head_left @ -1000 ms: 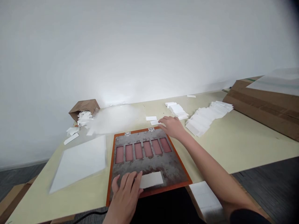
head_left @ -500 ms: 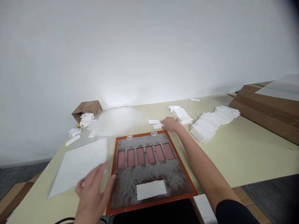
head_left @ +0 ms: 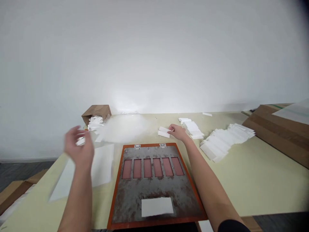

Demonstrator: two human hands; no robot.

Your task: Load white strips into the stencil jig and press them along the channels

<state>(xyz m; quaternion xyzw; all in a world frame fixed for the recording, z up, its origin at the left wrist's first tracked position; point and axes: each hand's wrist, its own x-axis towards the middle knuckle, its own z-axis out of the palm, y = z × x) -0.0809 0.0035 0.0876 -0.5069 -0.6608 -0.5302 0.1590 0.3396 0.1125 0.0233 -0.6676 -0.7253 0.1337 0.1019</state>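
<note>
Seemingly, mid-frame, the right hand (head_left: 178, 131) pinches a light, flimsy white slip (head_left: 163, 131) by its edge; the left hand (head_left: 78, 147) is spread, empty.

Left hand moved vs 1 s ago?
Yes. The left hand has gone from the near edge of the plate, by the white card, up and left, over the white sheet.
</note>
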